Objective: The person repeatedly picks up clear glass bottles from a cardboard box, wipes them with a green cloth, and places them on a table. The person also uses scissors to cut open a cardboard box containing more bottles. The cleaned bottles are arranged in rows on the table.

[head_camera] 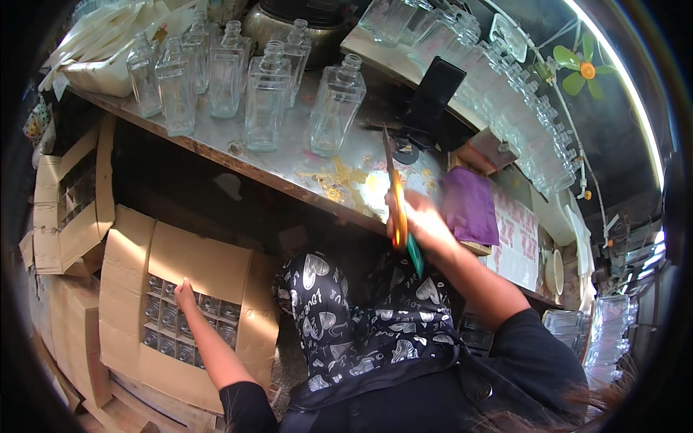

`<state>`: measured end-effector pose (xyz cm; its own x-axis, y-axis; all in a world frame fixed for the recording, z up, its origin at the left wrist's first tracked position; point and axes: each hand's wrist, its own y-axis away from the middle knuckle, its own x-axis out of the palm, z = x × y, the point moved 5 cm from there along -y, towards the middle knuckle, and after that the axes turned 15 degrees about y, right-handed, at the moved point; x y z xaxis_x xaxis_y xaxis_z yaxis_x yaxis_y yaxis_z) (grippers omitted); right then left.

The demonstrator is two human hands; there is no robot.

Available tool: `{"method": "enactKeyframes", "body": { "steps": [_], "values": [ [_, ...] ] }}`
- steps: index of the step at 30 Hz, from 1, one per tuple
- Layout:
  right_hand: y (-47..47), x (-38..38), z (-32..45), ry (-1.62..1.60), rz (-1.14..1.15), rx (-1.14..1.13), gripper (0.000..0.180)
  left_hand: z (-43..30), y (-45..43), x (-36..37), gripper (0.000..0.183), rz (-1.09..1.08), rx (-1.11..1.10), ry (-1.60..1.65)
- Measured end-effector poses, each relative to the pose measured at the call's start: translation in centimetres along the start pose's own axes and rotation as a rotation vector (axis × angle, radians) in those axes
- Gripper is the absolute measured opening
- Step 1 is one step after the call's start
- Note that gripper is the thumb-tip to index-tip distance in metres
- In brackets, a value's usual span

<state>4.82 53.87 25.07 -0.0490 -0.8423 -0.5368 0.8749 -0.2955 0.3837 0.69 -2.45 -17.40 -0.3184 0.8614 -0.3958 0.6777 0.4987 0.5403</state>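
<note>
Scissors [398, 200] with orange-yellow and green handles are held in my right hand [422, 219], blades upward in the picture, near the bench's front edge. My left hand [185, 295] is over an open cardboard box [197, 260] at the lower left. Its fingers look closed at the inner side of a flap; whether they pinch anything cannot be told. Dividers split the box into cells with glass bottles [169, 316] in them. Several clear glass bottles [268, 103] stand upright on the metal-topped workbench [292, 162] before me.
A black phone [439, 81] leans on a stand. Right of it lie a folded purple cloth [470, 205] and printed sheets [514, 238]. Rows of glass bottles [503, 103] line the raised shelf. Another open box [48, 216] is at far left, near a white tray [103, 76].
</note>
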Motion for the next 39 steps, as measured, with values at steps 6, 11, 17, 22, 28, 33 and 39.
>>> {"method": "enactKeyframes", "body": {
  "steps": [6, 11, 17, 22, 28, 33, 39],
  "values": [
    [-5.9, -4.0, 5.0, -0.027, -0.025, -0.224, 0.057, 1.0, -2.1, -1.4, 0.072, -0.32, -0.097, 0.084],
    [-1.1, -4.0, 1.3, -0.084, -0.105, -0.308, 0.047, -16.5, 11.1, 1.6, 0.029, -0.158, 0.519, 0.766],
    [6.9, 3.4, -0.3, -0.036, 0.254, -0.271, 0.031, -15.3, 8.8, 18.0, 0.069, 0.148, 0.938, -0.353],
    [8.4, 4.6, -2.9, -0.341, 0.416, 0.015, 0.048, -13.1, 8.9, 20.7, 0.058, 0.202, 0.597, -1.018],
    [9.5, 2.7, -5.0, -0.694, 0.432, 0.28, 0.048, -14.6, 13.1, 13.0, 0.043, -0.022, 0.735, -0.216],
    [11.7, 0.0, -8.3, -0.714, 0.609, 0.182, 0.054, -3.3, 24.3, 9.8, 0.048, -0.243, 0.514, -0.518],
    [11.8, -5.6, -9.7, -0.73, 0.584, 0.104, 0.06, -2.8, 19.7, 10.2, 0.022, -0.095, 0.406, -0.686]
  ]
}}
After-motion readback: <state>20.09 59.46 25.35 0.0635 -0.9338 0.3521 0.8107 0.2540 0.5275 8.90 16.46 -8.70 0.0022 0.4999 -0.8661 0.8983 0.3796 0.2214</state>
